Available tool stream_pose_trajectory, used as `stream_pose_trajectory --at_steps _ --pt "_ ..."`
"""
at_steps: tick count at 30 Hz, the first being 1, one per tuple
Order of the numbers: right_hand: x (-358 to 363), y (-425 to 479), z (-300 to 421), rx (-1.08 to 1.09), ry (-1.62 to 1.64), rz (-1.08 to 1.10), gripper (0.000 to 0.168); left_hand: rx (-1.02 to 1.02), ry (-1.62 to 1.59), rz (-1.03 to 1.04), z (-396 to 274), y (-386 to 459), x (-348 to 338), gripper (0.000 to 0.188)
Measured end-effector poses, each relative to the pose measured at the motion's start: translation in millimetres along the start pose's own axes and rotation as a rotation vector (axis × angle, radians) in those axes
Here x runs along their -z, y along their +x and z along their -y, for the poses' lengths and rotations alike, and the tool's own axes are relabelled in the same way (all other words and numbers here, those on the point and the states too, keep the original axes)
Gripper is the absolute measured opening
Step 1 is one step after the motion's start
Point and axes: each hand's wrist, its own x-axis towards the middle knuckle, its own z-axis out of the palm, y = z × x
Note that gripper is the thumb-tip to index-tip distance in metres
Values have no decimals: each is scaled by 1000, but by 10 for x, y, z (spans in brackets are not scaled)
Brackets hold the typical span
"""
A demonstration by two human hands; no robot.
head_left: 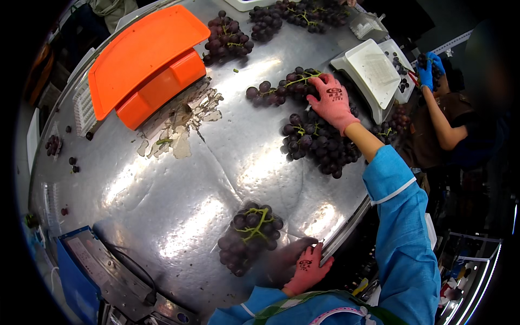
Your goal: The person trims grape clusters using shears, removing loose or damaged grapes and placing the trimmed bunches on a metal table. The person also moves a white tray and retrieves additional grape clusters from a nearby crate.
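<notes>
My right hand [332, 101], in a pink glove, grips the green stem of a dark grape bunch [280, 91] on the metal table. Beside and below it lies a larger heap of dark grapes [319, 142]. My left hand [309, 270], also in a pink glove, rests at the table's near edge with its fingers spread; whether it holds something small cannot be told. Left of it, a dark grape bunch with green stems [252, 233] lies on the metal, apparently in a clear plastic container whose edges are hard to see.
An orange scale [150, 53] stands at the upper left, a white scale [365, 73] at the upper right. More grape bunches [227, 38] lie along the far side. A blue-sided metal device [93, 268] with a cable is at the lower left. A co-worker's blue-gloved hands [426, 75] hold grapes at the right.
</notes>
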Motion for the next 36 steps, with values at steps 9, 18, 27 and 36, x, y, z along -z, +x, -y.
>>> stream_pose_trajectory --at_steps 9,18,27,36 --pt "486 -397 63 85 269 -20 30 -248 96 -102 614 -60 -488 58" --pt "2154 -2183 -76 35 230 247 38 -54 94 -81 163 12 -175 57" --pt "3246 -4935 -652 -807 5 382 70 -503 504 -71 834 26 -300 63" --pt "3537 -6757 -648 -1067 -51 453 92 -544 645 -105 794 240 -128 58"
